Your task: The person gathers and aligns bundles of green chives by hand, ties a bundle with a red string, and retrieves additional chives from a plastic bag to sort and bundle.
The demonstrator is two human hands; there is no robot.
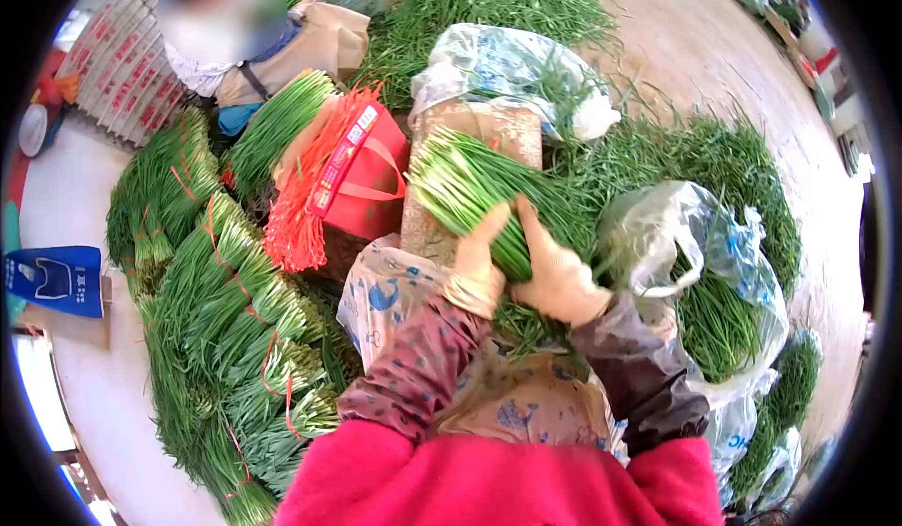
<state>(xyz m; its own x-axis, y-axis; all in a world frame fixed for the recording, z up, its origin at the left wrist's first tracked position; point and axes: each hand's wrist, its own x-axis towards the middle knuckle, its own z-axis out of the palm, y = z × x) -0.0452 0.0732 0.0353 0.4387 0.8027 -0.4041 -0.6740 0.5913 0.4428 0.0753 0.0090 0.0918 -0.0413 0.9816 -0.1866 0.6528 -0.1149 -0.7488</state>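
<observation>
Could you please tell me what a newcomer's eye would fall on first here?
Probably the bright red bag left of centre, with loose red ties along its left side. Next comes the bunch of green stalks near the centre, held by the left hand and right hand. Tied bundles lie heaped at left.

We read possibly "HC" on the lower-right plastic bag (738, 429); blue bag (56, 282), red tote (378, 208) print illegible.

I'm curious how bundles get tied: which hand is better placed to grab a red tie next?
Probably the left hand: it is nearer the red ties; the right hand, farther off, could steady the chives.
</observation>
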